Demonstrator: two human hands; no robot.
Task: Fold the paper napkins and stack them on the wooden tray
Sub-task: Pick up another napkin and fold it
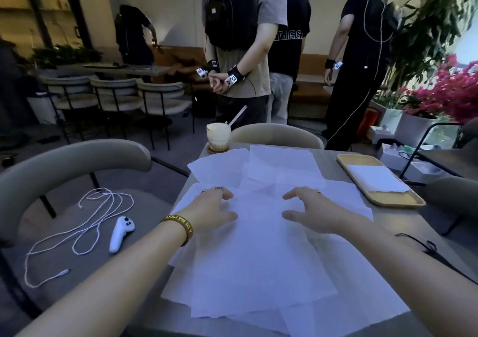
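Several unfolded white paper napkins (258,254) lie spread and overlapping across the grey table (328,159). My left hand (210,208) and my right hand (313,211) hover side by side over the middle of the topmost sheet, fingers spread and curled, holding nothing. At the table's right edge sits the wooden tray (393,199), with one folded napkin (376,179) lying flat in it.
A glass of milky drink (218,136) with a straw stands on a coaster at the table's far left corner. A chair on the left holds a white controller (120,233) and a white cable (85,223). Several people (243,42) stand beyond the table.
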